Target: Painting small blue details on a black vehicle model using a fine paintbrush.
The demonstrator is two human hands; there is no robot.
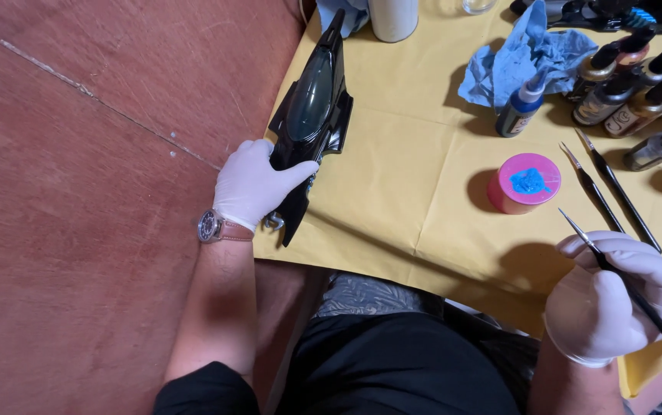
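My left hand (254,183), in a white glove with a wristwatch below it, grips the rear of a glossy black model vehicle (314,107) at the left edge of the yellow table cover (408,169). The model points away from me. My right hand (615,296), also gloved, holds a thin black paintbrush (600,253) near the table's front edge, its tip pointing up and left. A pink round lid (527,183) with a dab of blue paint on top sits just beyond the brush tip.
Two more brushes (611,196) lie right of the pink lid. Several small dropper paint bottles (638,88) stand at the back right, one blue bottle (520,107) beside a crumpled blue cloth (527,54). A white cylinder (392,17) stands at the back. Reddish-brown floor (93,192) lies left.
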